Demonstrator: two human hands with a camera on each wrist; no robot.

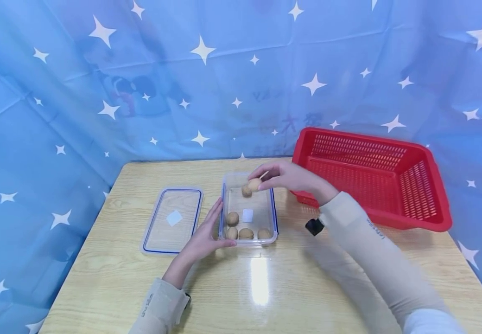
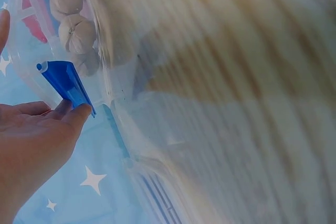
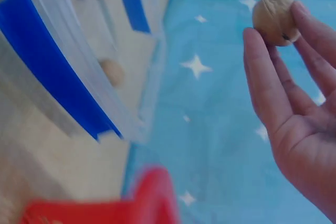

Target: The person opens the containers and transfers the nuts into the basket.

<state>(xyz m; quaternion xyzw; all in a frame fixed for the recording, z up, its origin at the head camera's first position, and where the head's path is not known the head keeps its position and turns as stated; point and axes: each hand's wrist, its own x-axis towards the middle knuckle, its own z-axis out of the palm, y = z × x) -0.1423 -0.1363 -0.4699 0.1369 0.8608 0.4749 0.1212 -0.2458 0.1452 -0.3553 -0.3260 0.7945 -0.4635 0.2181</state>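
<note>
My right hand (image 1: 280,177) is over the far end of a clear plastic food container (image 1: 237,204) with blue side clips. Between its thumb and fingertips it pinches a walnut (image 3: 275,18), raised above the box in the right wrist view. Another walnut (image 1: 246,191) shows just beside the held one in the head view. Several more walnuts (image 1: 246,234) line the near wall and near left corner inside. The left hand (image 1: 205,236) rests against the container's left side, fingers straight and thumb at the near corner. Its fingertips touch a blue clip (image 2: 68,85) there.
Left of the container lies its clear lid (image 1: 174,220) with a blue seal and a white label. A red plastic basket (image 1: 416,222) stands at the back right, close to the right forearm. Behind the wooden table (image 1: 111,278) hangs a blue star-patterned cloth (image 1: 241,83).
</note>
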